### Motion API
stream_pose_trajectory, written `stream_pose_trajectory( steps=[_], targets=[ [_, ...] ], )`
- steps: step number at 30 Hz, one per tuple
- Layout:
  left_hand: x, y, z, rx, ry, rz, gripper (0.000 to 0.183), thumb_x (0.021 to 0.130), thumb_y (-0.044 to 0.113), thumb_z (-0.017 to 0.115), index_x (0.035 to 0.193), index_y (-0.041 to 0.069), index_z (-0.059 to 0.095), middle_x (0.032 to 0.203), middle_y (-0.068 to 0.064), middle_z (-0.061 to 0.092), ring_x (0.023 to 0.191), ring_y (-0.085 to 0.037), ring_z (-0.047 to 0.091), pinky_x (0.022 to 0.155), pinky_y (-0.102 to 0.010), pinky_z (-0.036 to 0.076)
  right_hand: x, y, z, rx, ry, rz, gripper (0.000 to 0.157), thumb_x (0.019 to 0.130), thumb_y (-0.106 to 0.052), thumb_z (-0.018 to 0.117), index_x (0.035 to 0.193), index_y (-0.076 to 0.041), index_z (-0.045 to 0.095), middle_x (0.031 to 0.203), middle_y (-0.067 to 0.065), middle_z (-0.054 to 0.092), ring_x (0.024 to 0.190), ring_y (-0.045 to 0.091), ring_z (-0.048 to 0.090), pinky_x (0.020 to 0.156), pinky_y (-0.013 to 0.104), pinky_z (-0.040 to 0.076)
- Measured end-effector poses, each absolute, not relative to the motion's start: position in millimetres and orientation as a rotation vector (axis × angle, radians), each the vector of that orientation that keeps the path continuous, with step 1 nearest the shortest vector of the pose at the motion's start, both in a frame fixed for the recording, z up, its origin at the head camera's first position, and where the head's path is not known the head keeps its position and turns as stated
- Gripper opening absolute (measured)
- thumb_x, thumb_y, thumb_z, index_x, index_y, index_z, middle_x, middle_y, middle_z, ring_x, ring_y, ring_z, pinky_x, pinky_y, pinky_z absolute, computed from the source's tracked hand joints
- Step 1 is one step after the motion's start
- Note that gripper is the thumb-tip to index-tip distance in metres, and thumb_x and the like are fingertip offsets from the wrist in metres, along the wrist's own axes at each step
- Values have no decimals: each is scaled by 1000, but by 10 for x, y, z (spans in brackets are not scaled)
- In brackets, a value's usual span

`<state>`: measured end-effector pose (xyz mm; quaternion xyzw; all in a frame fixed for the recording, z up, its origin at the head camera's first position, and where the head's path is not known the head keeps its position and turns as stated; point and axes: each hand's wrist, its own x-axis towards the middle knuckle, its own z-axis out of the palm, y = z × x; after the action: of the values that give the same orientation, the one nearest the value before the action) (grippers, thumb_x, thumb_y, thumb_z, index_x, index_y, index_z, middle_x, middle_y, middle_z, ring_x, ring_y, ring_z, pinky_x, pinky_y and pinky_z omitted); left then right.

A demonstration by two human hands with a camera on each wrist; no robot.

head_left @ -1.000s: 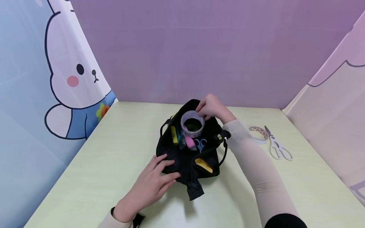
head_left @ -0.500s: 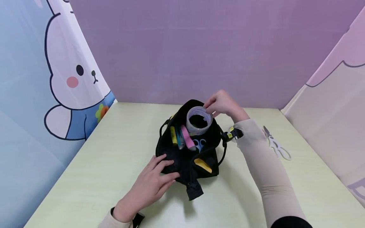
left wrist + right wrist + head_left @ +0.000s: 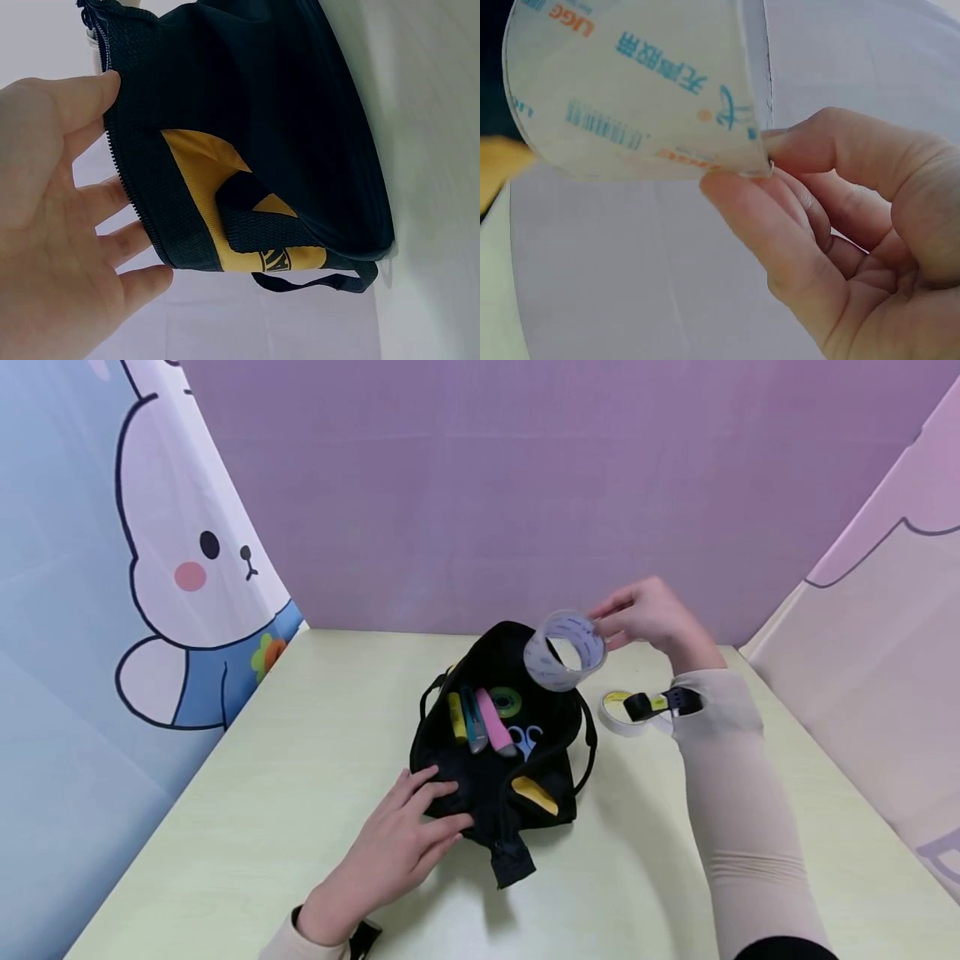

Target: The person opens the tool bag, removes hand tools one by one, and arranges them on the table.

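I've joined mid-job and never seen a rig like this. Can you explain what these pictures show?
There is no machine: the left grip and right grip are a person's bare hands. The wide picture comes from a head-worn camera, looking forward and down; each close-up comes from a wrist, showing that hand's work.

On the pale table sits an open black bag. Inside are a green roll, blue-handled scissors and yellow, teal and pink tools. Another roll lies right of the bag, partly behind the wrist camera.

The right grip pinches a wide clear tape roll by its edge, near the bag's far right rim. The left grip holds the bag's zipped edge, thumb on one side, fingers on the other.
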<state>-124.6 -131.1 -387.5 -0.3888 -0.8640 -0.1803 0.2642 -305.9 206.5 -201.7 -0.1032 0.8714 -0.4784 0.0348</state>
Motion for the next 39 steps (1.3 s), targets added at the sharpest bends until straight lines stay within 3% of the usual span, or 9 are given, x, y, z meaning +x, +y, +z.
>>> stream_pose_trajectory(
  steps=[19,23,26,31,34,39],
  targets=[
    [-1237,-1332,-3857,-1034,-2317,-487,54,109,45,28,105,23,78,121,-12,63,125,-42,50,98,-69,39,-3115,3102,-2451,-13,2745,-1542,35,88,4,68,119,18,61,81,-1,71,71,13,70,72,37,60],
    [-1232,-1335,-3854,-1034,-2316,-487,54,109,44,29,105,23,78,121,-13,63,126,-42,50,98,-70,39,-3095,3312,-2603,67,2693,-1647,22,90,4,66,110,12,68,77,-5,70,71,9,69,71,34,60],
    [-1230,-1334,-3856,-1035,-2313,-484,53,109,44,29,104,23,78,121,-13,64,126,-42,50,97,-70,40,-3060,3447,-2709,136,2629,-1768,11,90,5,65,96,1,73,72,-7,70,69,7,69,70,32,60],
    [-1223,-1333,-3857,-1032,-2316,-485,53,109,45,29,105,24,78,122,-13,63,126,-41,50,98,-70,39,-3010,3666,-2849,226,2523,-1898,28,91,7,62,78,-15,71,69,-6,71,67,9,71,68,27,59],
    [-1217,-1330,-3856,-1030,-2321,-484,53,109,45,30,105,24,78,122,-12,63,127,-41,50,98,-70,39,-2981,3788,-2914,276,2383,-2045,35,92,10,59,72,-15,72,70,-2,71,66,11,72,66,26,59],
    [-1209,-1325,-3859,-1030,-2334,-490,53,108,45,30,105,24,78,122,-11,63,127,-40,49,99,-70,39,-2918,3970,-3034,371,2147,-2294,37,90,17,55,66,-6,72,69,4,71,63,14,71,64,29,59]
  ],
)
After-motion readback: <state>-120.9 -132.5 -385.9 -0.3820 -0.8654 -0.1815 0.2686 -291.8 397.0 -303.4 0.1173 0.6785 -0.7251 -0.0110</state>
